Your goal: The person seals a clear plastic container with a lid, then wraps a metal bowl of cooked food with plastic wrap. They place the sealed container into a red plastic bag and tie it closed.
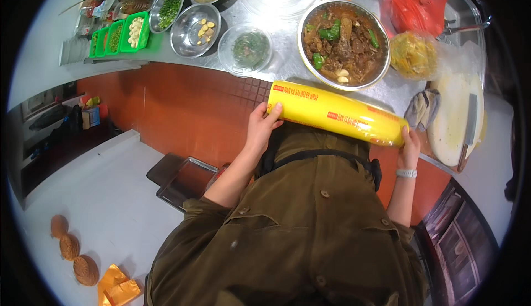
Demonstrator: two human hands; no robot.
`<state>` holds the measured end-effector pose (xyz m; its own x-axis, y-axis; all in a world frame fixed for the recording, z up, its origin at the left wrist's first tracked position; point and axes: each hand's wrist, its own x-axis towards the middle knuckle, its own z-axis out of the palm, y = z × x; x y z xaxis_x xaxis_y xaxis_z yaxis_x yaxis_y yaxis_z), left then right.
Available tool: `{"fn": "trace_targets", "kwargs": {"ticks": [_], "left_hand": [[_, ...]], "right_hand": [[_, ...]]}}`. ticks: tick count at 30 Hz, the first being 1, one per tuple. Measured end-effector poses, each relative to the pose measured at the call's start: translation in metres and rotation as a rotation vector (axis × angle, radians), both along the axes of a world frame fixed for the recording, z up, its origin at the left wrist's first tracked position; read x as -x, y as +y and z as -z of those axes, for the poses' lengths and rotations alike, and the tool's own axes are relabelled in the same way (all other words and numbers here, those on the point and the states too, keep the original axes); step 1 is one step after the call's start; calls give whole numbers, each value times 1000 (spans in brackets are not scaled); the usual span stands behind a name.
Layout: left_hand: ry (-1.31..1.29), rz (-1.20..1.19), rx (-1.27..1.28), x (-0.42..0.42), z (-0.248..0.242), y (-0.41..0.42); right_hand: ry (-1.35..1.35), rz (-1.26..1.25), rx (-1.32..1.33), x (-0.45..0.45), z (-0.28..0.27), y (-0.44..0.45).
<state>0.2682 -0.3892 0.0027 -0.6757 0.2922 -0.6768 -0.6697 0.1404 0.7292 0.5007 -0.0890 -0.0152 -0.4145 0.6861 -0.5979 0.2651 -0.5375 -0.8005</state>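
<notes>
A large yellow roll of cling wrap (336, 113), printed with red writing, lies across the front of my body at waist height. My left hand (265, 119) grips its left end, thumb on top. Around the right end, my right hand (410, 142) has hold as well; a pale band circles that wrist. Just beyond the roll, a steel bowl (302, 48) on the counter holds braised meat (352, 48) with green pepper pieces and garlic cloves. A lidded clear plastic bowl (244, 50) with chopped greens is to its left.
A knife (469, 119) rests on a white cutting board (444, 111) at right, beside a grey cloth (423, 107). Behind are a bag of yellow food (415, 55), a red plastic bag (419, 5) and a sink faucet (473, 27). Green baskets (135, 32) and steel bowls (182, 36) stand left.
</notes>
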Motion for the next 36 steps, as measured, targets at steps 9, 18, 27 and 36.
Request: {"fn": "trace_targets", "kwargs": {"ticks": [9, 18, 27, 36], "left_hand": [[724, 481, 414, 32, 9, 10], [732, 714, 411, 53, -10, 24], [734, 673, 270, 57, -5, 25], [743, 597, 165, 54, -10, 20]], "right_hand": [[-73, -62, -35, 7, -1, 29], [-75, -83, -22, 9, 7, 39], [-38, -79, 29, 12, 1, 41], [3, -77, 17, 16, 1, 41]]}}
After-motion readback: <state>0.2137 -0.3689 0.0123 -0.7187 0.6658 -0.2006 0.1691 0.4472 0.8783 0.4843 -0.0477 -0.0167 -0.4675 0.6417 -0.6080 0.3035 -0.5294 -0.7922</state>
